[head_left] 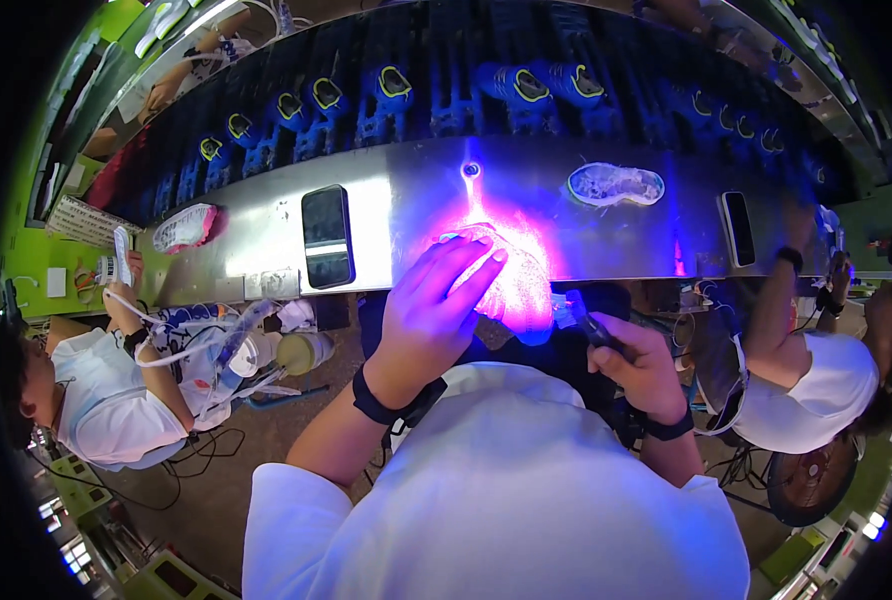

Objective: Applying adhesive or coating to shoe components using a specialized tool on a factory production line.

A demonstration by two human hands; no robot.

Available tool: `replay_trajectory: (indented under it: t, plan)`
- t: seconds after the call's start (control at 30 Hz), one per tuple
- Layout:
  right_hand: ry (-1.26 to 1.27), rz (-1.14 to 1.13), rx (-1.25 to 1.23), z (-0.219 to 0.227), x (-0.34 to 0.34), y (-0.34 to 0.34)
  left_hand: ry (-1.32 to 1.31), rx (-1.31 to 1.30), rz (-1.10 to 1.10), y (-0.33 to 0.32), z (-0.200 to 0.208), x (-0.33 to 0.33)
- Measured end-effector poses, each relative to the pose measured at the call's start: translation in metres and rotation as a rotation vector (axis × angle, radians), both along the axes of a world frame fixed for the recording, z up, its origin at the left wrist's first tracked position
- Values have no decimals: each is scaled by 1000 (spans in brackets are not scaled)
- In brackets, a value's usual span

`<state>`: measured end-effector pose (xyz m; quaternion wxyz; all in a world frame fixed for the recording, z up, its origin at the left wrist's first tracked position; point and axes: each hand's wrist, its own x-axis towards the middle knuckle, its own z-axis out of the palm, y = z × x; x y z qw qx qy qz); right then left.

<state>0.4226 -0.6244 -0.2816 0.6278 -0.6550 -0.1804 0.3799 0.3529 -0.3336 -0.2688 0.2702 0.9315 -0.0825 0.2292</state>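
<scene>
Under strong pink-violet light, a shoe [522,290] rests at the near edge of the metal bench, its details washed out by the glare. My left hand [428,305] lies over its left side and grips it, fingers pointing to the upper right. In my right hand [644,366], closed around the dark handle, is a brush [606,335]. Its pale head is at the shoe's lower right side; whether it touches cannot be made out.
A small bright lamp [471,170] shines behind the shoe. Two phones [328,237] [737,229] and a pale shoe sole [615,186] lie on the metal bench [416,190]. Beyond, dark racks carry several shoes [395,84]. Co-workers sit left [116,390] and right [806,385].
</scene>
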Motion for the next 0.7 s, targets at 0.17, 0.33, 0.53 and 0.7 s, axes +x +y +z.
replay_trajectory:
  t: [0.17,0.33,0.53,0.7]
  plan:
    - [85,-48,25,-12,-15,-10,109,-22,38,-8,0,3]
    - [-320,-86,-173,-14,-13,-7,235,16,111,-15,5,2]
    - [-587,49,-280,23,19,-3,349,-92,85,-9,10,5]
    - [-626,115,-264,28,32,1,402,-261,-71,5,12,4]
